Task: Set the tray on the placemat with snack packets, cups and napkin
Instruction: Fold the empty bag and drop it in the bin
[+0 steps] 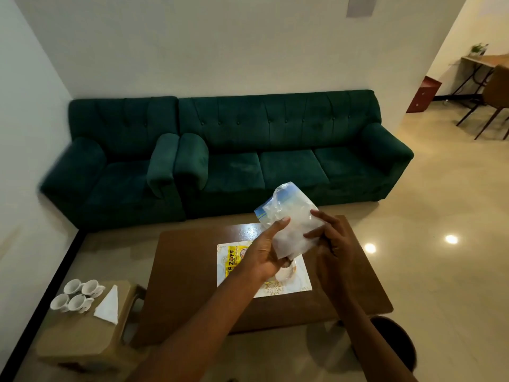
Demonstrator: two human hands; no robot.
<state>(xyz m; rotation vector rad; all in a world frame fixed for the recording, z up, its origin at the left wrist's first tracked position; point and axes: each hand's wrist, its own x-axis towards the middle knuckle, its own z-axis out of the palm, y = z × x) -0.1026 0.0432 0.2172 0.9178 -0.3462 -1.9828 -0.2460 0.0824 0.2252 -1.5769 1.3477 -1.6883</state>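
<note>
The left hand (261, 255) grips the clear snack packet (292, 216) from its left side, thumb raised against the film. The right hand (334, 244) pinches the packet's right edge with curled fingers. Both hands are therefore grasping the same item. The packet is held in the air at the centre of the frame, tilted, with its blue sealed strip toward the upper left. It sits above the placemat (298, 285), which lies on the brown counter (187, 271). The film looks thin, crinkled and glossy, so the packet is judged light, soft and somewhat slippery. Take hold at the side seams or the sealed strip, and do not squeeze the middle, where the contents could be crushed. A yellow snack packet (233, 257) already lies flat on the left part of the placemat. A pale round item (286, 272) shows just below the hands; whether it is the tray cannot be told. In the lower left of the frame, four white cups (77, 296) and a folded napkin (108, 306) rest on a stool (82, 334), well apart from the placemat. The cups are judged rigid and fragile.
</note>
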